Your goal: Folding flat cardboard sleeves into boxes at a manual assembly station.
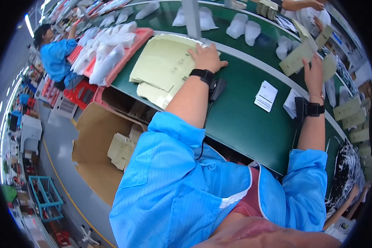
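The left hand point(206, 57) lies flat, fingers released, on the near corner of a stack of pale yellow sheets point(163, 66) spread over the green tabletop point(239, 120). The right hand point(314, 74) reaches up, fingers grasping a grey-green cardboard piece point(295, 58) just above them. Small white slips point(266, 96) lie between the wrists.

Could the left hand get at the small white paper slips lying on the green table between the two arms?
Probably yes. The left hand rests on the stack of yellow sheets, and the white slips lie on bare green table to its right, with nothing standing between. The right hand is busy farther right.
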`<state>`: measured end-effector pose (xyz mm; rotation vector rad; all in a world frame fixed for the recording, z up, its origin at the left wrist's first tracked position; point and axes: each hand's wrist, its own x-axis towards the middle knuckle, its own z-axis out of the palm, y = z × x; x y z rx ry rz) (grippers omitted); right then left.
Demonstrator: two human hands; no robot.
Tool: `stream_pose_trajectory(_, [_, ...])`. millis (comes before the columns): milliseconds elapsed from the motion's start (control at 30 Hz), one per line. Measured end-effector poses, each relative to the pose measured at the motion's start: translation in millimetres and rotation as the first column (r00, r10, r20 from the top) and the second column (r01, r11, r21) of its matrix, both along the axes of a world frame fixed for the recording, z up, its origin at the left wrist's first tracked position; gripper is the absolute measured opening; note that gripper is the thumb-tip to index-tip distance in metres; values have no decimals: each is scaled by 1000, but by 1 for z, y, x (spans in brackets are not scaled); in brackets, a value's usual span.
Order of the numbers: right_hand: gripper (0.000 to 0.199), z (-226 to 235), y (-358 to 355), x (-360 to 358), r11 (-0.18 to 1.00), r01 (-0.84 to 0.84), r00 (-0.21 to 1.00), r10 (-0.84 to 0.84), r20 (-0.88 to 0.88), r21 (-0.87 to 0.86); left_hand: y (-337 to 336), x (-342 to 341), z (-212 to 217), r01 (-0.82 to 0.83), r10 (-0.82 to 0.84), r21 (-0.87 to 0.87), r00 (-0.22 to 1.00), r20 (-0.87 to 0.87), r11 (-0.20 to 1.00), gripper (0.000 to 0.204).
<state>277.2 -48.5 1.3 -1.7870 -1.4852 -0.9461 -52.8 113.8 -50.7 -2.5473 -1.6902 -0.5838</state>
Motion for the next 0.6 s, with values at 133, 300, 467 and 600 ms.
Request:
stream_pose_trajectory(133, [47, -16, 14, 17, 1000, -16, 1000, 16, -9, 9, 9, 2, -4, 122, -115, -106, 991, 70, 987, 72])
stream_pose_trajectory(300, [55, 15, 4, -32, 992, 19, 999, -24, 33, 126, -8, 6, 11, 301, -327, 205, 939, 104, 931, 70])
stream_pose_trajectory(467, [50, 3, 2, -138, 628, -778, 314, 372, -873, -13, -46, 23, 34, 559, -785, 597, 582, 212, 575, 76])
stream_pose_trajectory(600, [45, 3, 2, -128, 662, -748, 161, 114, -980, -46, -71, 8, 53, 558, -812, 632, 543, 214, 539, 85])
